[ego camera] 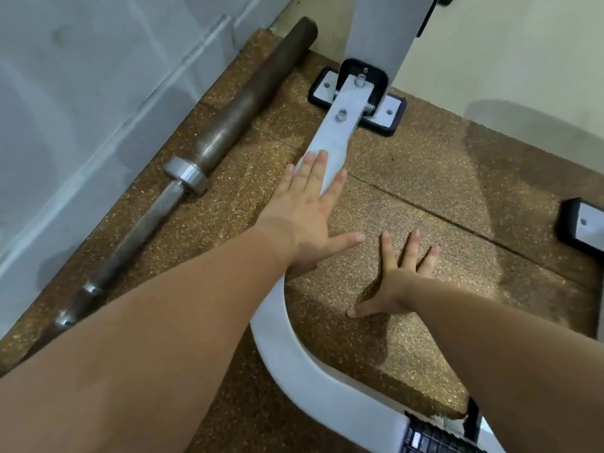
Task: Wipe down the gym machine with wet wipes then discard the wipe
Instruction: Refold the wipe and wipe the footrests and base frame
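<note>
The gym machine's white base bar [343, 125] runs from a bolted foot plate [385, 116] at the top down and curves toward the bottom right. My left hand [304, 210] lies flat on this bar with straight fingers, thumb stretched right. A wipe may lie beneath the palm, but none shows. My right hand [398, 279] rests on the speckled rubber floor mat [425, 191] beside the bar, fingers spread and empty.
A rusty barbell [209, 142] with a steel collar lies on the mat along the pale wall at the left. A second foot plate [585, 223] sits at the right edge. The machine's white upright [382, 27] rises at the top.
</note>
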### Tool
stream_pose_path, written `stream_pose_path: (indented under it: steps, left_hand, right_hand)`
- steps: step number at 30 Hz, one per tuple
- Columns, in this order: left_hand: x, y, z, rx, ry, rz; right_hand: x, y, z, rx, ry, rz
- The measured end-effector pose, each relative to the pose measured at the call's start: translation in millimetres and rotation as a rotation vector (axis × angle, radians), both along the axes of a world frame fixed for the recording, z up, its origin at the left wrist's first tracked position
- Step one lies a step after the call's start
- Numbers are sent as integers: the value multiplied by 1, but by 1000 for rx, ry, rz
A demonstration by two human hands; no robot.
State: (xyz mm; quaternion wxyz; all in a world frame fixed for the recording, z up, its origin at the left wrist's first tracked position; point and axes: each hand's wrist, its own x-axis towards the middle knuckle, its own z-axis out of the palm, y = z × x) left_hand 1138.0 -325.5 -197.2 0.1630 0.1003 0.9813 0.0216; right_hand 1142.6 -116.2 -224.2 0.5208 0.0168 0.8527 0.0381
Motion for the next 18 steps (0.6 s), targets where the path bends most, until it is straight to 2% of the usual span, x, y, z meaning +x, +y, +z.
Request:
stream_pose_path:
  steps: [6, 13, 18]
  left_hand:
    - [-12, 6, 2, 29, -4, 69]
    - [29, 1, 4, 29, -61, 133]
    - [-15, 5, 2, 43, -14, 127]
  right_hand:
    - [-1, 1, 1, -19, -15, -1]
    - [2, 0, 7, -24, -24, -12]
    - [-1, 1, 5, -38, -46, -25]
